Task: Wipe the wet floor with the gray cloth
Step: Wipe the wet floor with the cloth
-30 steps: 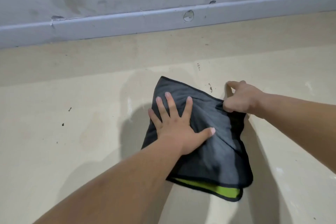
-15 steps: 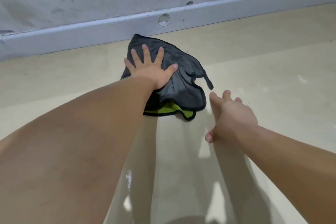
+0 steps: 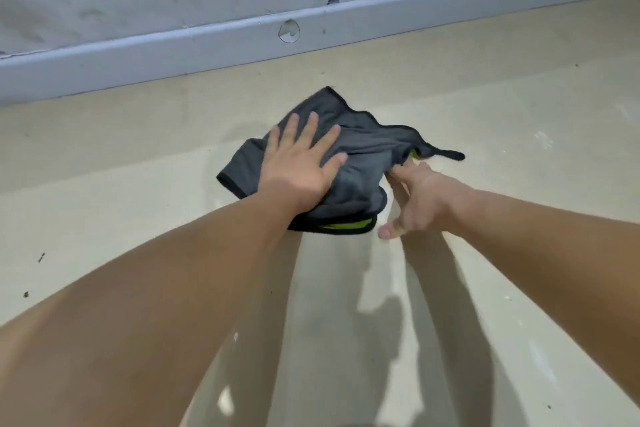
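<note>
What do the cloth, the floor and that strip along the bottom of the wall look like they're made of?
Cloth: soft fabric, likely microfiber; it bunches in folds, gray with dark stitched edging and a lime-green underside.
Floor: smooth beige sheet or tile, perhaps vinyl; wet patches shine.
Strip along the wall: painted gray-blue, chipped where a pale patch shows; wood or plaster, hard to say.

Even, brightish light; arm shadows on floor (image 3: pixel 104 163), glare patches, slight motion blur, maybe wide-angle edge bend.
</note>
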`<action>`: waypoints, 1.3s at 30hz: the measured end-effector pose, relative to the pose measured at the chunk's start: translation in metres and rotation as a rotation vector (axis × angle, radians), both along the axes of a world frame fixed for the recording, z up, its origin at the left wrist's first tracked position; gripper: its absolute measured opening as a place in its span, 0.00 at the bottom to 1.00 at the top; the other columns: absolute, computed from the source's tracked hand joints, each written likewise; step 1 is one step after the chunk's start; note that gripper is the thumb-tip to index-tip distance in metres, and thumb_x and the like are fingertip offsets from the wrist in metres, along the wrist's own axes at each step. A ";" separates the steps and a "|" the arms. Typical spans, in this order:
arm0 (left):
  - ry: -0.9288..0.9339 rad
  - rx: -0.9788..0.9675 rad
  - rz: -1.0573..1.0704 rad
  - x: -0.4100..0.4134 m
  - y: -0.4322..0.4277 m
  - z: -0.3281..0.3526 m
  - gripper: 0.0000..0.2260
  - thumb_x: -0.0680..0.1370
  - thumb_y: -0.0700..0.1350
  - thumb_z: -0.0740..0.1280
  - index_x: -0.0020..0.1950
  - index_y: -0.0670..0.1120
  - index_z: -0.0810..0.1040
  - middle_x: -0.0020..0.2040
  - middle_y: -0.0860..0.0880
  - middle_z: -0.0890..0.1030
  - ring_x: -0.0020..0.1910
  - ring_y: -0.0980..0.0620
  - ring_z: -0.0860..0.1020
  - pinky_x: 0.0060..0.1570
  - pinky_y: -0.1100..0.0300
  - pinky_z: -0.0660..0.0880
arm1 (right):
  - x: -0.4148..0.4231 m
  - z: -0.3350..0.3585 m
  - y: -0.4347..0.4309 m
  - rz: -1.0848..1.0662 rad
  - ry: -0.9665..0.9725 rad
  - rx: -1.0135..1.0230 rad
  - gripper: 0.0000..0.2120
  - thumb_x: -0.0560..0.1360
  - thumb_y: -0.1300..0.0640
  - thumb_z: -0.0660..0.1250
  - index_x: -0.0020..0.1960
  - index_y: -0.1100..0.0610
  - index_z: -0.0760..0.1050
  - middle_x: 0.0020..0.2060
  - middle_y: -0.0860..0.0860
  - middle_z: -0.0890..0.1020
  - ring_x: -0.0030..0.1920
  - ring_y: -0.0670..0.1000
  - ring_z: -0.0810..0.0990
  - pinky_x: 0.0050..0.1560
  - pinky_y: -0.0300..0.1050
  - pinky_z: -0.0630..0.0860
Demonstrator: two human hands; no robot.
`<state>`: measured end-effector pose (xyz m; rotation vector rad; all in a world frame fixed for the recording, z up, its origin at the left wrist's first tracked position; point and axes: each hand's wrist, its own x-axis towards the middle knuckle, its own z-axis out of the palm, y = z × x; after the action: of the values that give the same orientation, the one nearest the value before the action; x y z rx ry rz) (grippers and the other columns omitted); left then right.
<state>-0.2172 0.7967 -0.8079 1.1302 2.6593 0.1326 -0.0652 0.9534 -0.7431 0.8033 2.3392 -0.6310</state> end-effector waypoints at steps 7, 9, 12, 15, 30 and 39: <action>0.042 0.000 0.193 0.097 -0.006 0.000 0.29 0.85 0.64 0.42 0.85 0.61 0.40 0.87 0.54 0.42 0.83 0.31 0.39 0.77 0.27 0.39 | 0.095 0.021 -0.008 -0.325 0.437 0.017 0.26 0.81 0.58 0.63 0.78 0.49 0.66 0.75 0.49 0.72 0.75 0.50 0.70 0.71 0.36 0.62; 0.051 -0.002 0.064 0.136 0.000 -0.002 0.30 0.84 0.65 0.44 0.86 0.60 0.44 0.87 0.52 0.46 0.83 0.30 0.41 0.77 0.27 0.40 | 0.130 0.023 -0.024 -0.362 0.465 0.039 0.23 0.81 0.60 0.60 0.75 0.51 0.71 0.71 0.50 0.76 0.72 0.51 0.73 0.68 0.36 0.65; 0.043 -0.031 -0.211 0.213 0.004 0.002 0.31 0.83 0.65 0.44 0.86 0.60 0.46 0.87 0.51 0.47 0.83 0.29 0.40 0.76 0.26 0.41 | 0.177 0.025 -0.041 -0.383 0.461 0.074 0.21 0.78 0.64 0.60 0.70 0.53 0.76 0.64 0.55 0.80 0.65 0.55 0.78 0.67 0.45 0.72; 0.007 -0.011 -0.513 0.301 -0.017 0.007 0.29 0.84 0.63 0.48 0.86 0.58 0.54 0.87 0.49 0.52 0.82 0.28 0.39 0.75 0.26 0.43 | 0.217 0.031 -0.054 -0.387 0.432 0.177 0.21 0.77 0.62 0.60 0.67 0.51 0.76 0.61 0.53 0.79 0.62 0.55 0.78 0.61 0.49 0.76; 0.004 -0.073 -0.167 0.318 -0.040 0.008 0.34 0.84 0.65 0.39 0.86 0.51 0.41 0.87 0.45 0.40 0.83 0.33 0.36 0.78 0.31 0.38 | 0.311 0.031 -0.112 -0.494 0.429 0.120 0.23 0.78 0.60 0.58 0.71 0.50 0.74 0.66 0.47 0.75 0.67 0.51 0.74 0.64 0.50 0.75; -0.329 -0.066 -0.800 0.420 -0.031 0.027 0.31 0.84 0.55 0.49 0.86 0.49 0.48 0.86 0.49 0.41 0.82 0.39 0.32 0.81 0.37 0.40 | 0.383 0.005 -0.155 -0.725 0.508 -0.109 0.26 0.85 0.57 0.53 0.82 0.48 0.57 0.77 0.36 0.61 0.78 0.35 0.55 0.79 0.38 0.52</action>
<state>0.2026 0.7657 -0.7805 1.8537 1.7598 0.0690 0.3175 0.7981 -0.7377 1.6099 2.3699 -1.3856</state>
